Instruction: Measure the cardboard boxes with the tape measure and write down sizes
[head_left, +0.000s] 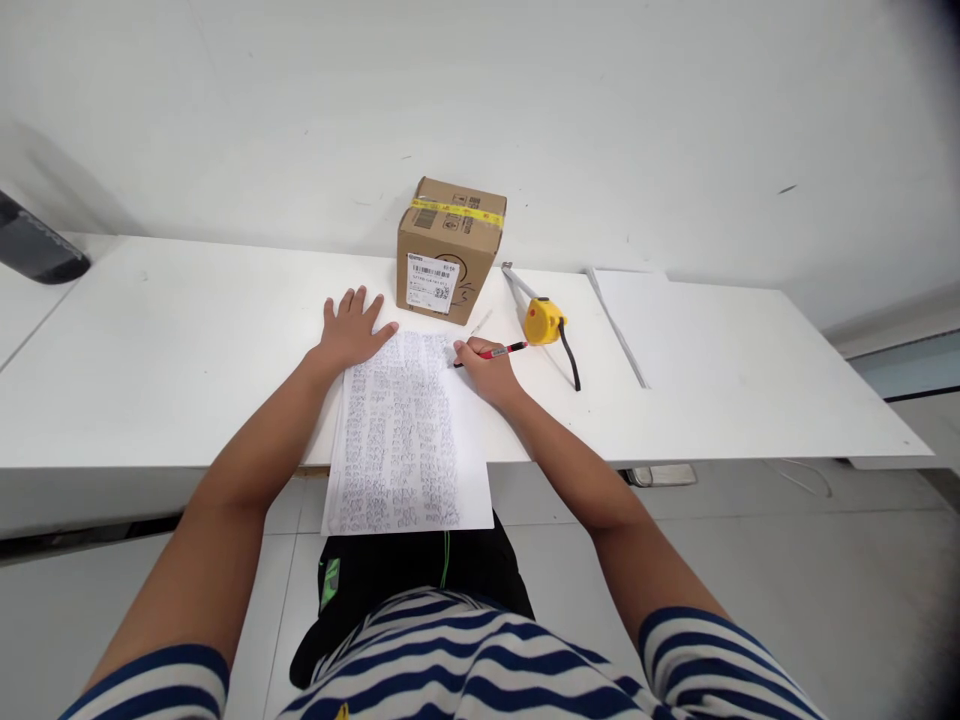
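Note:
Sheets of paper (405, 440) covered in columns of dense handwriting lie on the white table and hang over its front edge. My left hand (354, 330) rests flat with fingers spread at the upper left corner of the sheets, holding nothing. A red and black pen (499, 351) is pinched in my right hand (486, 370), its tip down at the upper right part of the writing. Just behind the paper stands a taped brown cardboard box (442, 255) with a white label.
A yellow tape measure (544, 322) with a black strap lies right of my right hand, beside a grey rod-like tool (519, 281). Blank white paper (660, 325) is stacked farther right. A dark object (37, 240) stands at the far left. The wall (480, 100) closes off the back.

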